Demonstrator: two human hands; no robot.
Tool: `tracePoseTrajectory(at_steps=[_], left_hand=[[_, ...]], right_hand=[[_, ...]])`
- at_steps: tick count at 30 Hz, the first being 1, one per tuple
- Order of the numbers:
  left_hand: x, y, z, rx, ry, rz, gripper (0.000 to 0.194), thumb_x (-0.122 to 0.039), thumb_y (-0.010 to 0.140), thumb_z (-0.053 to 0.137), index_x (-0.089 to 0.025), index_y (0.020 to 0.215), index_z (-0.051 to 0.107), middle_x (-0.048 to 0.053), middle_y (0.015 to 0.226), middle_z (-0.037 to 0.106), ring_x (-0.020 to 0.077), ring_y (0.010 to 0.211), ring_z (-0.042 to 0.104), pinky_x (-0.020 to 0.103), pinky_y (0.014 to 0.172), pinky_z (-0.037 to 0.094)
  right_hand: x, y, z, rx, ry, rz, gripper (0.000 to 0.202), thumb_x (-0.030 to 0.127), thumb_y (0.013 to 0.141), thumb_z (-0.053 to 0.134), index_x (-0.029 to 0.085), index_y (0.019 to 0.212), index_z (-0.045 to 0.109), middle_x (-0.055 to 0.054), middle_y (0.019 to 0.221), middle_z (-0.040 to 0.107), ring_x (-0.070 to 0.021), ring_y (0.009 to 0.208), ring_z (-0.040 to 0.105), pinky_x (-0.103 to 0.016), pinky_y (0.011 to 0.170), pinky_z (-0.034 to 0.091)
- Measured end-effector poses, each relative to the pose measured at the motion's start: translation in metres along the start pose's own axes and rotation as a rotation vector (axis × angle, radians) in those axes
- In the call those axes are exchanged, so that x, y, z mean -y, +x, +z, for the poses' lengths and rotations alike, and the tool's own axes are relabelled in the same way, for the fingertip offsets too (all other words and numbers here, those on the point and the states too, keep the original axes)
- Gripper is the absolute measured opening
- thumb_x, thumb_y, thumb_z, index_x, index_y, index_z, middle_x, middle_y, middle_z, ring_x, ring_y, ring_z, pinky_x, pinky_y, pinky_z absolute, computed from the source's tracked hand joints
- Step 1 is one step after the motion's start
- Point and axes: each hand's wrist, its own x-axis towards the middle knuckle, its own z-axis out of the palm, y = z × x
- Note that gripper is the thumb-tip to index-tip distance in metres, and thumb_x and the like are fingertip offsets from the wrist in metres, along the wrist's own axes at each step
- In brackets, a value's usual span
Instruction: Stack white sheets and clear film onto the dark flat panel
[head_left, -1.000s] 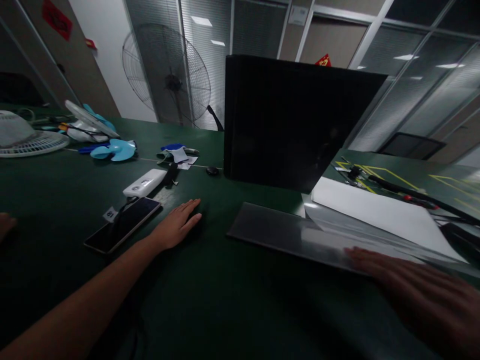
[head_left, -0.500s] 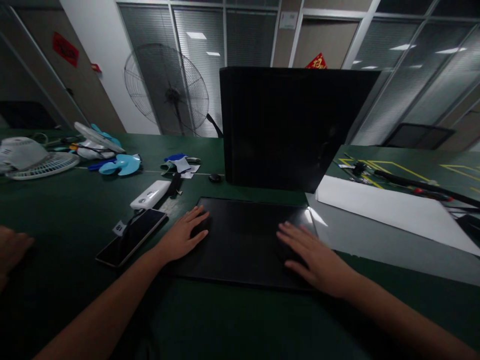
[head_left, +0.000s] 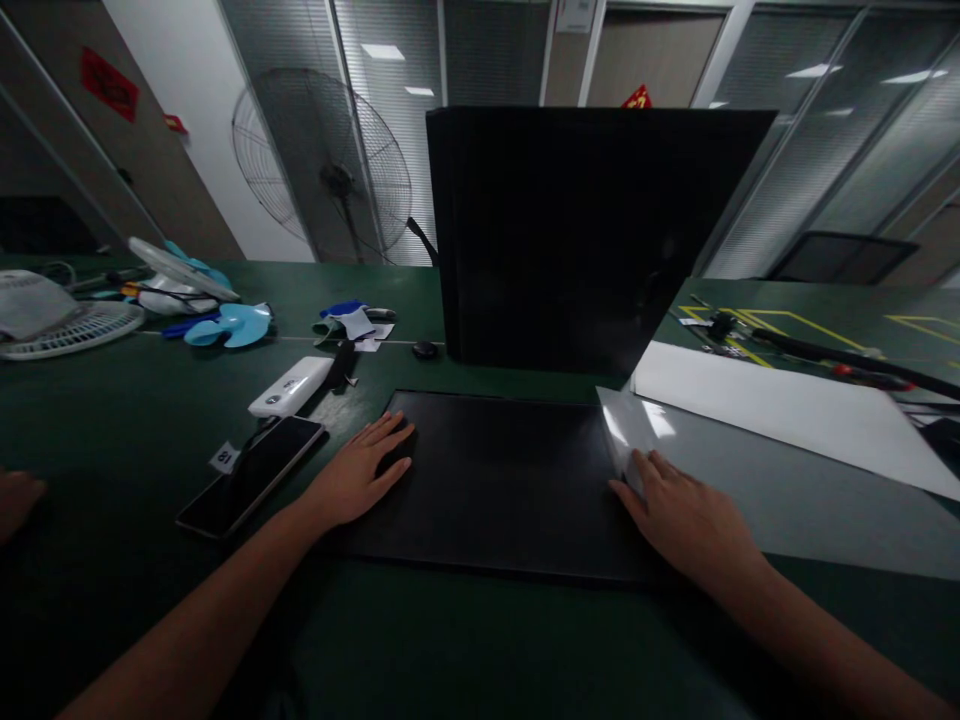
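A flat black panel [head_left: 495, 480] lies on the green table before me. My left hand [head_left: 360, 470] rests flat on its left side, fingers spread. At the panel's right end, my right hand [head_left: 675, 510] has its thumb and fingers closed around the raised edge of a translucent plastic sheet [head_left: 795, 490]. The sheet's glossy left corner bends up and reflects light, while the rest stretches rightward. Behind the lying panel stands a large black panel [head_left: 592, 240], upright and slightly tilted.
Left of my left hand are a phone [head_left: 255, 475] and a white power bank [head_left: 292, 387]. Light-blue fan blades [head_left: 232, 326] and a white fan grille [head_left: 82, 330] lie farther left. White sheets [head_left: 780, 410] lie at right. Another person's hand [head_left: 16, 500] shows at the left edge.
My right hand has moved right, from over the black panel to the plastic sheet's edge, and closed on it. The sheet's corner has lifted. My left hand stays on the panel.
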Motion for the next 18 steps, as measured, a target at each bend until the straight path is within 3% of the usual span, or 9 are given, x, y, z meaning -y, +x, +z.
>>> tracePoseTrajectory(at_steps=[3, 6, 8, 10, 11, 13, 15, 17, 18], left_hand=[[-0.003, 0.0, -0.001, -0.01, -0.017, -0.001, 0.059, -0.05, 0.103, 0.041, -0.019, 0.153, 0.049, 0.011, 0.166, 0.034, 0.0294, 0.155, 0.026, 0.053, 0.124, 0.027], [-0.004, -0.001, -0.001, -0.018, -0.05, -0.001, 0.06, -0.05, 0.102, 0.041, -0.018, 0.152, 0.049, 0.012, 0.166, 0.035, 0.0298, 0.154, 0.027, 0.053, 0.123, 0.029], [-0.003, -0.001, 0.0, -0.022, -0.071, -0.007, 0.061, -0.051, 0.102, 0.042, -0.017, 0.152, 0.05, 0.013, 0.165, 0.035, 0.0303, 0.154, 0.028, 0.054, 0.123, 0.03], [-0.003, -0.002, 0.001, -0.029, -0.079, -0.007, 0.06, -0.052, 0.102, 0.042, -0.018, 0.151, 0.051, 0.013, 0.165, 0.036, 0.0305, 0.154, 0.029, 0.054, 0.123, 0.03], [-0.004, -0.002, 0.001, -0.031, -0.079, -0.005, 0.06, -0.052, 0.102, 0.042, -0.018, 0.151, 0.051, 0.013, 0.165, 0.036, 0.0303, 0.154, 0.03, 0.054, 0.123, 0.03], [-0.005, -0.002, 0.002, -0.031, -0.072, 0.0, 0.061, -0.052, 0.102, 0.042, -0.017, 0.15, 0.051, 0.014, 0.165, 0.037, 0.0299, 0.154, 0.03, 0.054, 0.123, 0.03], [-0.008, -0.003, 0.002, -0.029, -0.066, -0.004, 0.062, -0.051, 0.102, 0.041, -0.015, 0.15, 0.051, 0.015, 0.164, 0.037, 0.0298, 0.154, 0.029, 0.053, 0.124, 0.029], [-0.01, -0.003, 0.002, -0.032, -0.063, -0.009, 0.062, -0.051, 0.102, 0.04, -0.014, 0.151, 0.051, 0.015, 0.165, 0.036, 0.0298, 0.154, 0.029, 0.052, 0.124, 0.029], [-0.01, -0.003, 0.003, -0.036, -0.062, -0.008, 0.062, -0.052, 0.102, 0.04, -0.015, 0.151, 0.051, 0.015, 0.165, 0.036, 0.0297, 0.154, 0.029, 0.052, 0.124, 0.029]], right_hand=[[0.031, -0.026, -0.011, 0.037, 0.104, -0.134, 0.082, 0.07, 0.098, 0.032, 0.009, 0.149, 0.053, -0.021, 0.15, 0.05, -0.0386, 0.136, 0.051, -0.059, 0.111, 0.046], [0.055, -0.048, -0.024, 0.102, 0.282, -0.405, 0.085, 0.071, 0.096, 0.041, 0.019, 0.162, 0.031, -0.015, 0.163, 0.03, -0.0346, 0.146, 0.039, -0.054, 0.115, 0.044], [0.059, -0.051, -0.03, 0.103, 0.366, -0.534, 0.086, 0.068, 0.096, 0.046, 0.024, 0.165, 0.02, -0.011, 0.169, 0.014, -0.0321, 0.15, 0.033, -0.049, 0.114, 0.047], [0.051, -0.044, -0.029, -0.016, 0.365, -0.487, 0.083, 0.065, 0.098, 0.045, 0.022, 0.165, 0.023, -0.01, 0.17, 0.009, -0.0317, 0.153, 0.026, -0.05, 0.116, 0.044], [0.043, -0.037, -0.026, -0.102, 0.324, -0.405, 0.08, 0.065, 0.098, 0.044, 0.019, 0.163, 0.03, -0.012, 0.169, 0.014, -0.0333, 0.153, 0.025, -0.053, 0.118, 0.041], [0.025, -0.024, -0.017, -0.213, 0.193, -0.201, 0.074, 0.067, 0.098, 0.039, 0.014, 0.148, 0.054, -0.019, 0.157, 0.041, -0.0393, 0.146, 0.037, -0.062, 0.116, 0.039], [0.013, -0.014, -0.007, -0.175, 0.079, -0.073, 0.073, 0.07, 0.098, 0.034, 0.013, 0.126, 0.07, -0.023, 0.131, 0.064, -0.0415, 0.124, 0.06, -0.064, 0.102, 0.05], [0.011, -0.012, -0.001, -0.112, 0.033, -0.059, 0.076, 0.073, 0.097, 0.03, 0.014, 0.117, 0.073, -0.023, 0.12, 0.069, -0.0397, 0.106, 0.068, -0.061, 0.087, 0.058], [0.015, -0.014, -0.001, -0.098, 0.038, -0.085, 0.078, 0.075, 0.096, 0.031, 0.013, 0.121, 0.072, -0.023, 0.123, 0.068, -0.0402, 0.108, 0.068, -0.06, 0.087, 0.059]])
